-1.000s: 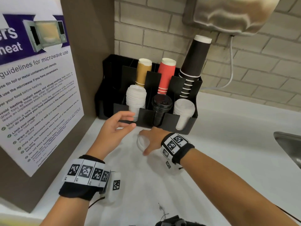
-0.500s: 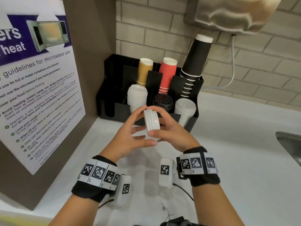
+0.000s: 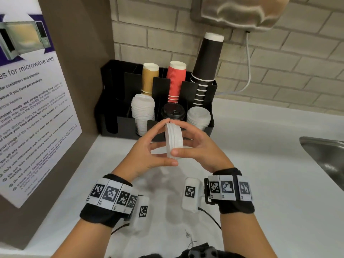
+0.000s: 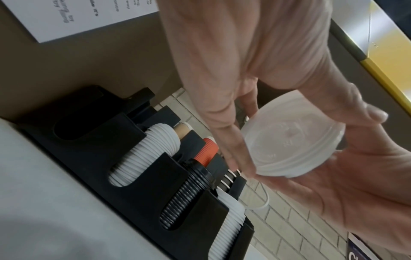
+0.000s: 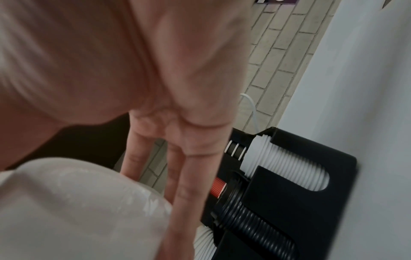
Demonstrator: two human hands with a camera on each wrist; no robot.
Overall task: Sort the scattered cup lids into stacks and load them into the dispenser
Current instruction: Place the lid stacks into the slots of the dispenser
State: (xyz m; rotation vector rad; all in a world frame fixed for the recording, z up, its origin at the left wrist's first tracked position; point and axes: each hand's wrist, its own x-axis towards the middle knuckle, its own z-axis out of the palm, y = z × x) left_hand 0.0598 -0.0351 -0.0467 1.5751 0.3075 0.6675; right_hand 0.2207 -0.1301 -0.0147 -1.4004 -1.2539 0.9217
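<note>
A short stack of white cup lids stands on edge in the air just before the black dispenser. My left hand holds its left side with thumb below and fingertips on top. My right hand grips its right side the same way. The left wrist view shows the lids pinched between both hands. In the right wrist view the lids fill the lower left. The dispenser's front slots hold a tall white lid stack, black lids and a lower white stack.
Tan, red and black cup stacks stand in the dispenser's back row. A microwave poster covers the left panel. A steel sink lies at the right. A wall unit with a cable hangs above.
A second ago my right hand lay on lids on the counter and my left hand hovered. The lids are now lifted, turned on edge and held between both hands.
</note>
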